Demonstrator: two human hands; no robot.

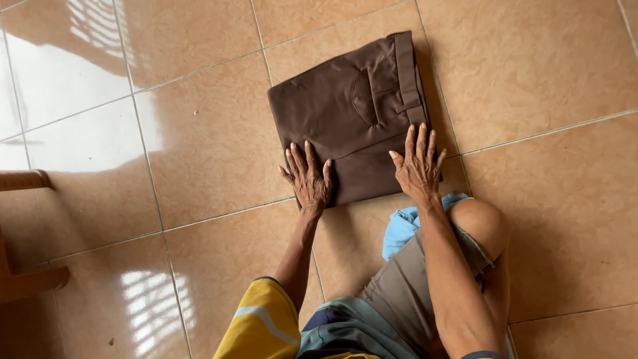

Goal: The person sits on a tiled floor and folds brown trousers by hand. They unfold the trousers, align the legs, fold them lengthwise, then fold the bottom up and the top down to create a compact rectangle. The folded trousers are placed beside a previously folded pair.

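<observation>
Two hands press flat on the folded brown trousers [355, 113], which lie on the tan floor tiles [551, 80]. Our left hand [307, 178] sits on the near corner at about 7 o'clock of the cloth, fingers spread wide. Our right hand [417, 166] rests at about 5 o'clock, near the waistband edge, fingers spread too. Neither hand grips anything. A wooden chair [23, 233] at 9 o'clock is cut off by the edge. A blue cloth [402, 229] hides partly under our arm.

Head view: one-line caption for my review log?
Both hands, left hand and right hand, press flat on folded brown trousers on the tiled floor.
</observation>
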